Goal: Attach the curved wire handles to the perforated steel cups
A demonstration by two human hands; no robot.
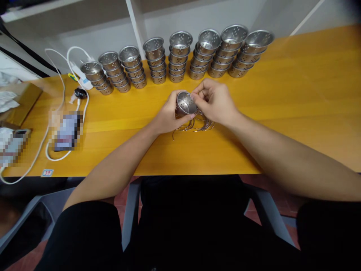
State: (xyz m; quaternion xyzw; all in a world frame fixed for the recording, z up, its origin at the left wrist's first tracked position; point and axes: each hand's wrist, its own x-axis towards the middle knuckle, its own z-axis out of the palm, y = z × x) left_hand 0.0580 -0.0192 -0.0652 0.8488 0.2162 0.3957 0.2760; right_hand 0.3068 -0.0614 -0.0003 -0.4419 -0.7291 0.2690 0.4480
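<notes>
Right at the centre, there it was: a perforated metal cup, up off the table in front of the person, its mouth tipped toward the camera so the holes in its base and inner wall showed. The left hand had it firmly, fingers and thumb wrapped around the side, hiding much of the outer wall. And the right hand was in at the rim, thumb and forefinger drawn close, a thin bright line just by their tips; whether they were clamped on a wire or merely met at the edge, I could not tell. Just below, a loose bunch of curved metal wires lay on the yellow table, partly covered by the hands and cup, too tangled to count. Beyond them, what a line-up: eight leaning stacks of perforated cups, the inner ones showing only bands beneath the rims above. Over to the left, a phone was blurred into blocks, a white cable looping round it, and a small label sat at the table's edge, its marking hard to read. Farther left, a cardboard box was cut off by the frame.
</notes>
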